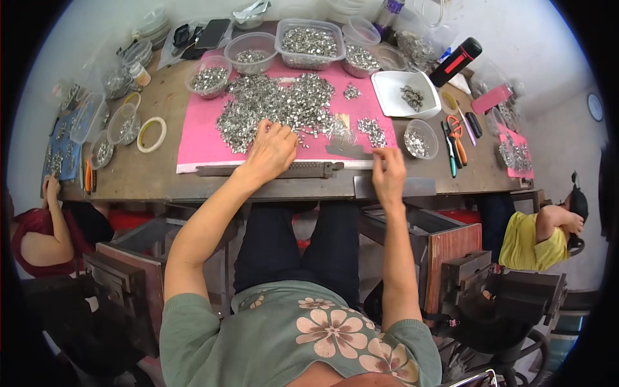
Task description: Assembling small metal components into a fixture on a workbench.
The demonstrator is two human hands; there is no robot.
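Observation:
A wide heap of small shiny metal pieces (277,106) covers much of the pink cloth (196,138). My left hand (274,151) is at the heap's near edge, fingers curled down and pressed together; whatever they pinch is hidden. Below that hand lies a long dark metal bar (290,170) with a row of small holes, along the cloth's near edge. My right hand (389,177) pinches the right end of a thin flat grey metal plate (348,151). Beside the plate are a loose cluster of thin metal bits (342,132) and a small pile of pieces (372,132).
Clear tubs of metal pieces (309,42) line the back. A white tray (380,97) and a small tub (420,138) stand right, near orange-handled pliers (459,145). A flat metal strip (419,187) lies at the front edge. A tape roll (151,134) is left. People sit on both sides.

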